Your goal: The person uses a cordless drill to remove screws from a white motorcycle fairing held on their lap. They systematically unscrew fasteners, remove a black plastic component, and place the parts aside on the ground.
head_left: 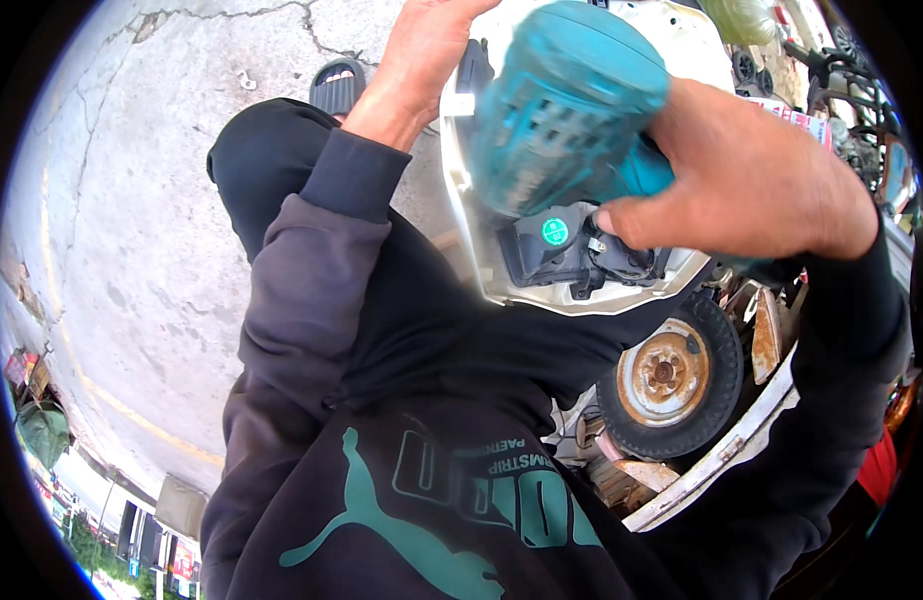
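The thumb (636,222) of the right hand (746,170) stretches forward, its tip touching or just over a black plastic housing (541,255); which of the two, I cannot tell. Its four fingers are hidden, yet the palm sits round the handle of a teal power drill (591,70), so they are most likely curled round that handle. The drill's rounded back end faces up and its nose is out of sight beneath, an angle that would suit driving downward; its body is blurred. The left hand (431,50) is at the left edge of a white fairing panel (687,35), probably to steady it; its fingers run past the top of the view, so whether they are spread or pinching cannot be told. The drill is above the panel, the housing set in the panel's near end, marked by one round green sticker (554,232). The panel's near edge lies by the thigh, likely for support. Counted out, there are two hands, one drill, one panel and one housing. Farther off are one black slide sandal (336,92) on cracked concrete (151,180) and, beyond the panel's near right side, one black-tyred wheel with a rusty rim (664,372).
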`<state>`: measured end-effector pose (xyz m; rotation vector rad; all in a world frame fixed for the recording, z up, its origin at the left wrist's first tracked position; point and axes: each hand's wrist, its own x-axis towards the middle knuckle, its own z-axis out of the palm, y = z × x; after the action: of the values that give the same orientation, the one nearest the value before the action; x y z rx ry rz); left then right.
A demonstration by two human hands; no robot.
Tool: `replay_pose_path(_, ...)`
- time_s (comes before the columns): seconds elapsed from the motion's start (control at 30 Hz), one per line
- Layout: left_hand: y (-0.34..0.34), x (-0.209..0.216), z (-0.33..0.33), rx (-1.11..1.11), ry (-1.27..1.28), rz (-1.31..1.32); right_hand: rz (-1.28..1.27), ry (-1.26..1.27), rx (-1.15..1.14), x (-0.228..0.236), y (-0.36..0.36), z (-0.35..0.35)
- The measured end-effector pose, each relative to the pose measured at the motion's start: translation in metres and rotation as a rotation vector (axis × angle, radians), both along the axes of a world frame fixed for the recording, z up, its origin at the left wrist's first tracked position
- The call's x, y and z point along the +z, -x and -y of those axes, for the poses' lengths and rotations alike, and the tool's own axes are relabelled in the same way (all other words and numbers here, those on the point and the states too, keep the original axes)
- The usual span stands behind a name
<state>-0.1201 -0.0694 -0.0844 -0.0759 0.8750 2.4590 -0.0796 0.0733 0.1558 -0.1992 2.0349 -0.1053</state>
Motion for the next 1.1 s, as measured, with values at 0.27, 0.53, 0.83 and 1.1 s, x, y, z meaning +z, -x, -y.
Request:
replay_pose_path(0.27,0.003,-0.005,0.000,-0.050,0.110,-0.013,-0.019,-0.005,0.045,-0.012,0.009,0.003)
replay_pose_path(0.53,0.009,-0.012,-0.008,-0.019,0.126,-0.099,-0.035,0.169,0.138,-0.014,0.017,0.008)
replay_pose_path(0.83,0.009,-0.013,-0.011,-0.088,0.091,-0.100,-0.123,0.229,0.230,-0.028,0.017,0.008)
replay_pose_path(1.1,0.007,-0.010,-0.014,-0.115,0.078,-0.099,0.337,-0.092,0.025,0.013,0.046,0.041)
